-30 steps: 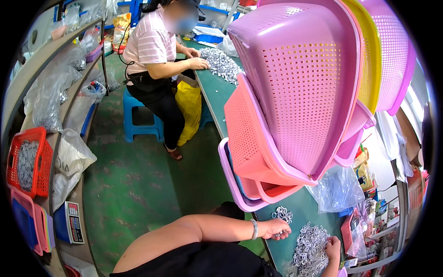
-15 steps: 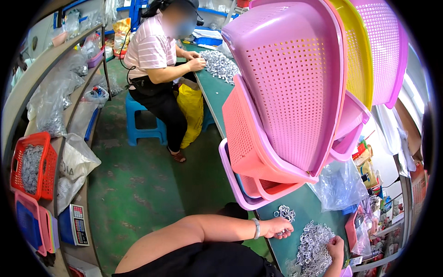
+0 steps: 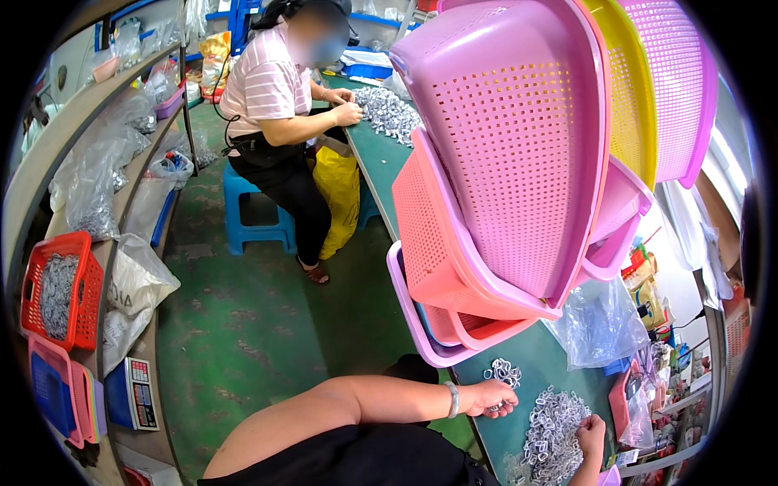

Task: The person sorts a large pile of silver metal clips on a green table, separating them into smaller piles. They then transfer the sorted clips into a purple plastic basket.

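Note:
My left hand (image 3: 491, 398), with a silver bracelet (image 3: 453, 400) at its wrist, is curled over the green table. Small silvery metal pieces show at its fingertips. Just beyond it lies a small heap of metal rings (image 3: 504, 373). A larger pile of silvery metal rings (image 3: 553, 429) spreads between my two hands. At the right edge of that pile my right hand (image 3: 592, 437) has its fingers drawn together. Whatever is between those fingers is too small to make out.
Stacked pink, purple and yellow plastic baskets (image 3: 519, 162) tower over the green table (image 3: 478, 363). Beside them lies a clear plastic bag (image 3: 598, 324). Another person (image 3: 267, 105) sits at the far end, hands at a metal pile (image 3: 387, 115). Shelves with a red basket (image 3: 85, 292) and scale (image 3: 134, 394) stand left.

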The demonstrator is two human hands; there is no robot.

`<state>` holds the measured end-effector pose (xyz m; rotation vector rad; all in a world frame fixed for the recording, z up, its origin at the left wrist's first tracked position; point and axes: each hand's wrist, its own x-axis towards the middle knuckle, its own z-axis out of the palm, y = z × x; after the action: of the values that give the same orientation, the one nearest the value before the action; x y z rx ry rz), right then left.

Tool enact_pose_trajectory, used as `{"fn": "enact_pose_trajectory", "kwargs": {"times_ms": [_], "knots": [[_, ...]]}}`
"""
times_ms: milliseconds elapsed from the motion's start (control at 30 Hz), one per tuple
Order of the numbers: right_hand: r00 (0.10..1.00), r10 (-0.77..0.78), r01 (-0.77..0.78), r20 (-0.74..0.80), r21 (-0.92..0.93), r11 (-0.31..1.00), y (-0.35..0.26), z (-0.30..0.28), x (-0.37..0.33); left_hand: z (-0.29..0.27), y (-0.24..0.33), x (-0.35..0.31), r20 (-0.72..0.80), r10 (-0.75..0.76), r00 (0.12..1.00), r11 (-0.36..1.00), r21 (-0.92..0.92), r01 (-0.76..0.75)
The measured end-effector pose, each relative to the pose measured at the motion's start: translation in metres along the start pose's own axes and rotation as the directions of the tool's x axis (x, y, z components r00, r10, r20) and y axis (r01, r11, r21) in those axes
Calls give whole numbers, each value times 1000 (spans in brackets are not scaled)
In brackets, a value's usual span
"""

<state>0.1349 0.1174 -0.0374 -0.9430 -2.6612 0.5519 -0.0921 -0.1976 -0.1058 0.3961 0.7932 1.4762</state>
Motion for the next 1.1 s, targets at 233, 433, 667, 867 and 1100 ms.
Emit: {"fn": "enact_pose_trajectory", "kwargs": {"times_ms": [233, 433, 667, 867, 1100], "knots": [[998, -33, 33, -56, 6, 999, 9, 2, 2, 0, 0, -1, 10, 12, 1000, 1000, -6, -12], [1000, -15, 15, -2, -15, 1000, 22, -1, 2, 5, 0, -2, -33, 36, 999, 999, -18, -37], [998, 61, -61, 2, 50, 997, 8, -1, -4, 1, 0, 0, 6, 9, 1000, 1000, 9, -9], [992, 109, -97, -64, 178, 979, -2, 1, -8, 6, 2, -4, -30, 43, 999, 999, -3, -43], [989, 117, -97, -86, 204, 974, -12, 1, -7, 2, 1, -1, -4, 22, 1000, 999, 25, -22]]}}
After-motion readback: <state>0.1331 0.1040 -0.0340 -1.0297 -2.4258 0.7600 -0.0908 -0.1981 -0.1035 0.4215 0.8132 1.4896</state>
